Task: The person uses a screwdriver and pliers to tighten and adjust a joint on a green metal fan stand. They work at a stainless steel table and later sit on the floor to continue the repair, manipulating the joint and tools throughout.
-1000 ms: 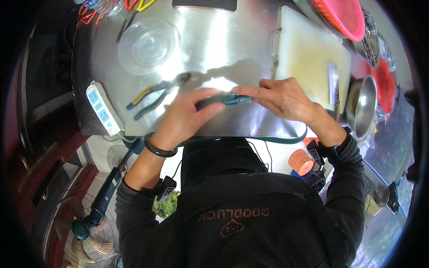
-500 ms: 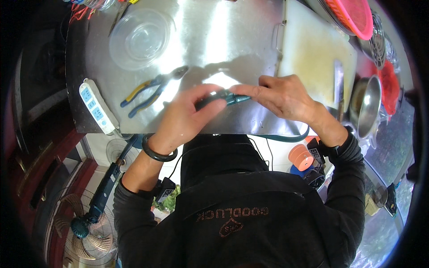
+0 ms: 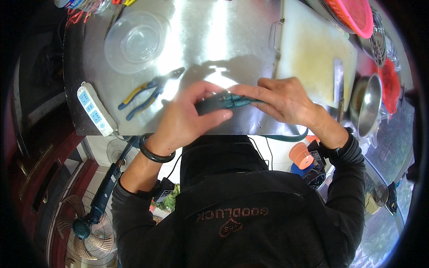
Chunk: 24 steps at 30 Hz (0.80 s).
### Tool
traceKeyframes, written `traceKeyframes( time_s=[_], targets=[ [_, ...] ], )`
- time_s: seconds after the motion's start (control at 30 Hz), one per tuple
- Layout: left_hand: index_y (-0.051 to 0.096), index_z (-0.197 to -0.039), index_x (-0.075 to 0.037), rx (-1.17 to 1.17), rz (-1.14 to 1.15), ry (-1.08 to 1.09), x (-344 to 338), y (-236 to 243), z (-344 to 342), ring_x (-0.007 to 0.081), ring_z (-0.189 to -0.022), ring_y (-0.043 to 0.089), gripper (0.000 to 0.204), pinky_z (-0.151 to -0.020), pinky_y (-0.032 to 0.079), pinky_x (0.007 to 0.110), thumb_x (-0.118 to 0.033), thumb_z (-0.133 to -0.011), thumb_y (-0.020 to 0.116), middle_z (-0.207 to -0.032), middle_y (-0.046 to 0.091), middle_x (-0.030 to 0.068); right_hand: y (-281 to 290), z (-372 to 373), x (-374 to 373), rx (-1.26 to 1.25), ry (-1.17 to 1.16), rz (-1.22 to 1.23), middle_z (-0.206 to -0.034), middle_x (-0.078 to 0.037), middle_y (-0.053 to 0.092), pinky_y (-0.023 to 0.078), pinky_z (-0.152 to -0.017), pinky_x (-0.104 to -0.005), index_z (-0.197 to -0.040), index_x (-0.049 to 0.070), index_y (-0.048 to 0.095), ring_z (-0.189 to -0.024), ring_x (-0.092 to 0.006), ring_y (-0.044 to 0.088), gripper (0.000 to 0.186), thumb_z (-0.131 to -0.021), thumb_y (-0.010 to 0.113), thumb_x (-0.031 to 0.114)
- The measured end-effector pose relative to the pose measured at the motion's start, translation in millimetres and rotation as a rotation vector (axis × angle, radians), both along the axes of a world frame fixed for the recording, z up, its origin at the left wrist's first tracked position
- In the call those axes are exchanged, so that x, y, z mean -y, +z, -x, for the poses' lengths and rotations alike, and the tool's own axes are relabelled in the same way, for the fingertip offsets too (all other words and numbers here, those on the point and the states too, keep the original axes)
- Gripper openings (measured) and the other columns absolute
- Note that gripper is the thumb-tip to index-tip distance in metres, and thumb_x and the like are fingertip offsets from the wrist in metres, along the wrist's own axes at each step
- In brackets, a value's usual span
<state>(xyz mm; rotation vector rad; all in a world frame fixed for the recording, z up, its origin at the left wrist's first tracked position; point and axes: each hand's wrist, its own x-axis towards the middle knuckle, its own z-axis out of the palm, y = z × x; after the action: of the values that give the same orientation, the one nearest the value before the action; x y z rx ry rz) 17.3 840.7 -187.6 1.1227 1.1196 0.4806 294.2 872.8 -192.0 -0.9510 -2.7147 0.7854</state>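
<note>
The dark teal cable lies across the near middle of the steel bench, held between both hands just inside the near edge. The left hand is closed around its thicker dark end, thumb underneath and fingers wrapped over. The right hand pinches the thinner teal section between thumb and fingertips, so both hands are clamped on the same piece. A further run of the cable drops off the near edge of the bench below the right wrist.

Progress: the piece is in hand and being worked at the point where the two hands meet. What has been done at that point cannot be told, as the fingers cover it. The blue-and-yellow pliers lie on the bench just to the left of the left hand, not held.

Clearance: the near bench edge runs directly under both wrists, leaving little support on that side. To the left, the pliers and the white power strip at the near-left corner limit sideways travel. To the right, the white cutting board begins just beyond the right hand, with a steel bowl past it. The far side offers the most room: bare steel between the hands and the clear plastic bowl at far left.
</note>
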Motion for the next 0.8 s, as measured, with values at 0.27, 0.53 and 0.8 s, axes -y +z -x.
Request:
traceKeyframes(
  time_s=[0.27, 0.53, 0.8],
  targets=[
    [0.065, -0.119, -0.003, -0.091, -0.076, 0.017, 3, -1, -6, 0.0100, -0.090, 0.067, 0.044, -0.082, 0.052, 0.023, -0.016, -0.082, 0.086, -0.101, 0.074, 0.0062, 6, -5, -1, -0.009, -0.013, -0.018, -0.069, -0.001, 0.055, 0.041, -0.042, -0.0285, -0.151, 0.039, 0.047, -0.049, -0.0155, 0.055, 0.062, -0.094, 0.070, 0.029],
    [0.067, -0.119, -0.003, -0.099, -0.096, 0.021, 6, 2, -6, 0.0104, -0.089, 0.068, 0.046, -0.080, 0.052, 0.023, -0.018, -0.081, 0.087, -0.100, 0.074, 0.0064, 12, -8, 1, 0.004, 0.020, -0.033, -0.066, -0.001, 0.053, 0.041, -0.044, -0.0319, -0.138, 0.019, 0.063, -0.052, -0.0160, 0.054, 0.050, -0.090, 0.072, 0.028],
    [0.069, -0.120, -0.004, -0.047, -0.103, 0.035, 9, 8, -10, 0.0096, -0.084, 0.065, 0.045, -0.077, 0.051, 0.023, -0.020, -0.081, 0.086, -0.098, 0.073, 0.0040, 30, -5, 3, 0.056, 0.001, -0.077, -0.073, -0.003, 0.058, 0.049, -0.049, -0.0326, -0.130, 0.014, 0.062, -0.056, -0.0207, 0.063, 0.047, -0.094, 0.068, 0.043]
  ],
)
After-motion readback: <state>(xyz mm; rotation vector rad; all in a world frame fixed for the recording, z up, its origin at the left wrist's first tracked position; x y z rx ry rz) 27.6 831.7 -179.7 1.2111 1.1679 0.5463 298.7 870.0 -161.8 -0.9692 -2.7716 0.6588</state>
